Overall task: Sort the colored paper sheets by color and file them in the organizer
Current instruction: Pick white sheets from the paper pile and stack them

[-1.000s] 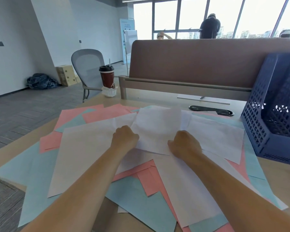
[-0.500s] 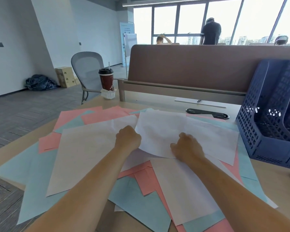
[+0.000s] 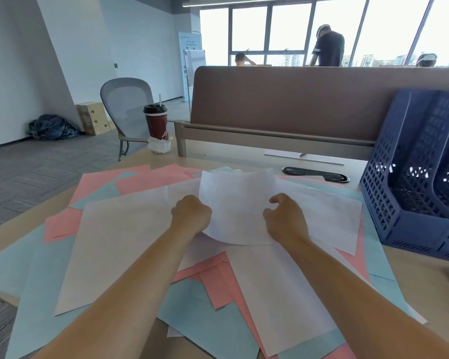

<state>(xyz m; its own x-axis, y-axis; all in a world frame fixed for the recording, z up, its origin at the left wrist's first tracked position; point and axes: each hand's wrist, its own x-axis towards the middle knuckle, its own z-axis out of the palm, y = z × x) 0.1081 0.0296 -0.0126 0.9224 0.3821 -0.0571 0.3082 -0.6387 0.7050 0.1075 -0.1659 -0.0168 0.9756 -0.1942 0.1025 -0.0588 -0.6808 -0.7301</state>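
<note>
white sheet [image 3: 237,203]; navy organizer [image 3: 410,193]

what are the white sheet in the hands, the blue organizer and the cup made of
white sheet: thin matte paper; it bows where the left hand and right hand grip its edges. blue organizer: likely moulded plastic, faint sheen, perforated lattice walls. cup: probably coated paper, dark red, with a black lid that looks plastic.

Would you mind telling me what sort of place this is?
Probably an open-plan office: a brown fabric desk divider, a grey mesh office chair, and a dark blue plastic file organizer.
</note>
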